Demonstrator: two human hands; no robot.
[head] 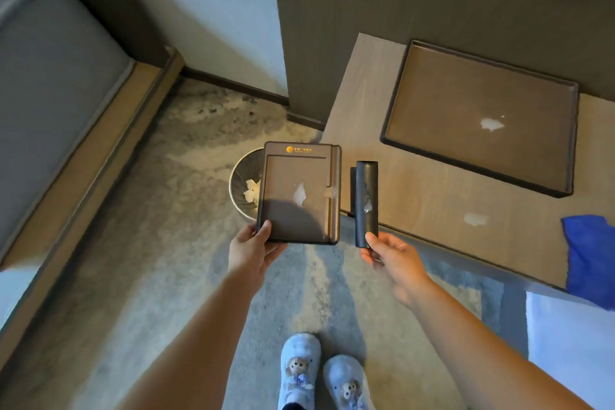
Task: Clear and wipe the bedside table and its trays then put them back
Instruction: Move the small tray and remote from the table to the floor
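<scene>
My left hand [254, 248] grips the near left corner of a small dark brown tray [299, 196] with a gold logo, held over the floor above a waste bin. My right hand [387, 251] pinches the near end of a black remote control [366, 201], which hangs over the left edge of the bedside table [416, 196]. A large dark brown tray [479, 116] lies on the table at the back right, with nothing in it. A blue cloth [589, 256] lies on the table's near right corner. Pale glare spots show on both trays and on the tabletop.
A round waste bin [241, 190] with crumpled white paper stands on the patterned carpet under the small tray. A dark wall panel rises behind the table. A grey upholstered bench or bed base runs along the left. White bedding [569, 333] shows at the right. My slippered feet are below.
</scene>
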